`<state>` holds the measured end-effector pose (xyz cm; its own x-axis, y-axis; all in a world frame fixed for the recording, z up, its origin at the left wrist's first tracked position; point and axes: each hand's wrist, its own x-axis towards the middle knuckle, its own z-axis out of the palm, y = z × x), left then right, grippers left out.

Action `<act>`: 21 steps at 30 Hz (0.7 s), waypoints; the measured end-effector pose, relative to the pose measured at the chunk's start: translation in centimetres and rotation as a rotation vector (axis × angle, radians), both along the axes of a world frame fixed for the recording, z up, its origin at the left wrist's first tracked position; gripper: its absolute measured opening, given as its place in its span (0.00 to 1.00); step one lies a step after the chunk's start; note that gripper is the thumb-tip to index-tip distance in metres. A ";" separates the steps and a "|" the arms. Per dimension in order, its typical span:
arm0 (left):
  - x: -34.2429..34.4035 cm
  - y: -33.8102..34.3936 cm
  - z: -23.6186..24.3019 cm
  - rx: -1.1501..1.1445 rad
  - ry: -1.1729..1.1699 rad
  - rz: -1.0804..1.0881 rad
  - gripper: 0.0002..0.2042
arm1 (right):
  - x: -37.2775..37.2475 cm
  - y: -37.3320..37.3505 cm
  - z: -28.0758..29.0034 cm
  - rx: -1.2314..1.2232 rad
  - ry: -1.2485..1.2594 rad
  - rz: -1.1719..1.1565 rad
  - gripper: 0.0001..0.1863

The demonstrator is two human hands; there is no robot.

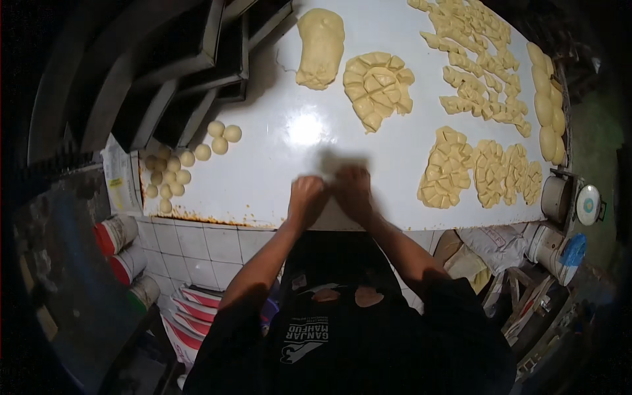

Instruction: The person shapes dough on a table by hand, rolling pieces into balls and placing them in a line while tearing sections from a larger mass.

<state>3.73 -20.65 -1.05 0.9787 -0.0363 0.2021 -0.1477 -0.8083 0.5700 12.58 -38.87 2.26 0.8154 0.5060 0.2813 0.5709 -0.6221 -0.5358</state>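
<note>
My left hand (307,200) and my right hand (354,195) are side by side over the front part of the white table (263,164), close together. Both are closed, the fingers curled away from view; some motion blur lies on the right one. Whatever they hold, if anything, is hidden. Ahead of them lies a dark blurred shadow. Beyond, to the right, sits a round of dough cut into chunks (378,89), and beside it a large smooth dough slab (320,49). Small pale dough balls (186,158) are grouped at the table's left end.
Dark metal pans (210,72) are stacked at the far left. On the right lie more cut dough rounds (446,168), rows of dough strips (474,66) and long smooth loaf-shaped dough pieces (544,108). A metal pot (556,197) stands off the right edge; buckets (118,235) are below left.
</note>
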 end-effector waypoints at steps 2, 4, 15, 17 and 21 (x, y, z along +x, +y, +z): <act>-3.5 4.4 -0.6 -0.136 0.233 -0.205 0.12 | 0.0 -3.1 -0.1 0.042 0.015 0.063 0.11; -0.7 8.7 1.8 0.059 0.290 -0.260 0.13 | 3.7 -5.6 -0.7 -0.363 0.331 0.194 0.13; 4.8 12.7 5.1 -0.320 0.133 0.055 0.08 | 11.8 10.2 4.8 -0.322 0.739 -0.187 0.13; 14.7 12.6 9.2 -0.311 0.044 0.070 0.08 | 1.1 4.5 2.1 -0.582 0.043 0.116 0.09; 26.8 10.4 8.4 -0.226 -0.298 -0.032 0.08 | -5.9 -2.7 1.7 -0.253 0.084 0.485 0.09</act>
